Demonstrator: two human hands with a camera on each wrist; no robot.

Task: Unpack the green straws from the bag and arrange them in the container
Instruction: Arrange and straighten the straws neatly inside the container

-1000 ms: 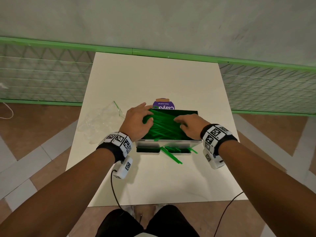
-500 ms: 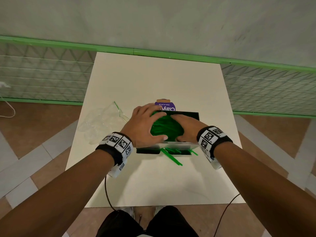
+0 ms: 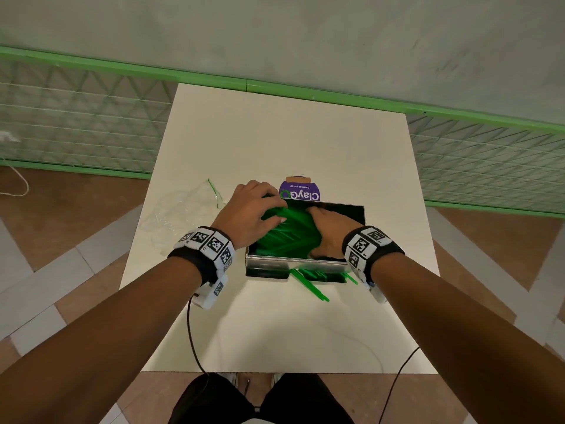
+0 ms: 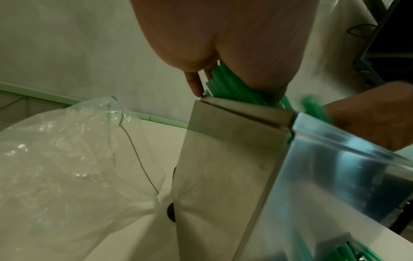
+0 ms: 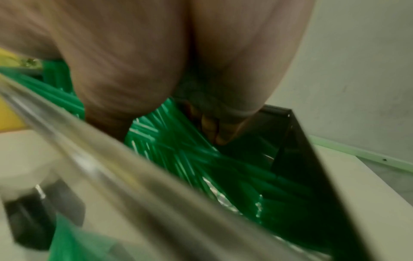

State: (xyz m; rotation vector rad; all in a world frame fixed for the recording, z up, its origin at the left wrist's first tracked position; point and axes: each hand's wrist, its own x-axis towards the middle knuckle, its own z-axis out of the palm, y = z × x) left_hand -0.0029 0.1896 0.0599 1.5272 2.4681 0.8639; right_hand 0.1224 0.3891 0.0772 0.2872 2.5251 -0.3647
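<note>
A heap of green straws (image 3: 287, 238) lies crisscrossed in the shiny metal container (image 3: 295, 264) at the middle of the white table. My left hand (image 3: 253, 215) is at the container's far left corner, fingers curled round a bunch of straws (image 4: 234, 83). Beside it, my right hand (image 3: 327, 232) reaches down into the heap, its fingers curled among the straws (image 5: 201, 155). In the left wrist view the left hand (image 4: 223, 53) hangs above the container wall (image 4: 223, 159). Several loose straws (image 3: 312, 286) lie on the table in front of the container. The clear bag (image 3: 180, 215) lies crumpled to the left.
A purple ClayGo item (image 3: 301, 192) stands just behind the container. The table (image 3: 275, 133) backs onto a green-railed fence. Cables hang from both wrists over the near table edge. The bag (image 4: 55, 150) lies close to the container's left wall.
The hands came together from the container's two ends over the straws. Since then the left hand has shifted toward the far left corner with a bunch of straws.
</note>
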